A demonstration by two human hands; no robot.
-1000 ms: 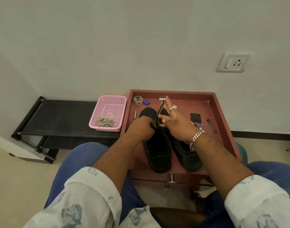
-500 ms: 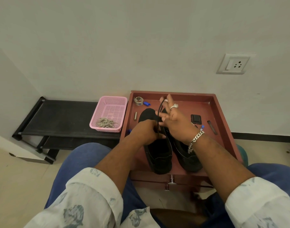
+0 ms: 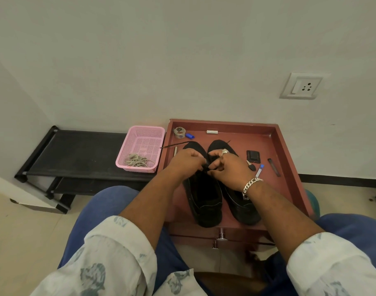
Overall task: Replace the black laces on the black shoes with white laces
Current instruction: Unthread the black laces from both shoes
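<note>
Two black shoes stand side by side, toes away from me, on a reddish-brown tray table (image 3: 274, 144). My left hand (image 3: 188, 160) and my right hand (image 3: 227, 164) meet over the lacing of the left shoe (image 3: 204, 199), fingers curled and pinching the black lace (image 3: 174, 145). A loose end of that lace trails out to the left past the toe. The right shoe (image 3: 240, 206) lies partly under my right wrist. A bundle of pale laces (image 3: 138, 161) lies in a pink basket (image 3: 143, 133) to the left of the tray.
The pink basket sits on a low black rack (image 3: 76, 154) against the wall. On the tray lie a tape roll (image 3: 179, 132), a blue cap (image 3: 189, 136), a small black case (image 3: 253, 155), a key, a pen and a dark strip. My knees frame the tray's near edge.
My right hand has dropped from its raised, open-fingered pose down to the shoe's lacing. The black lace that stood up from the shoe now trails out to the left.
</note>
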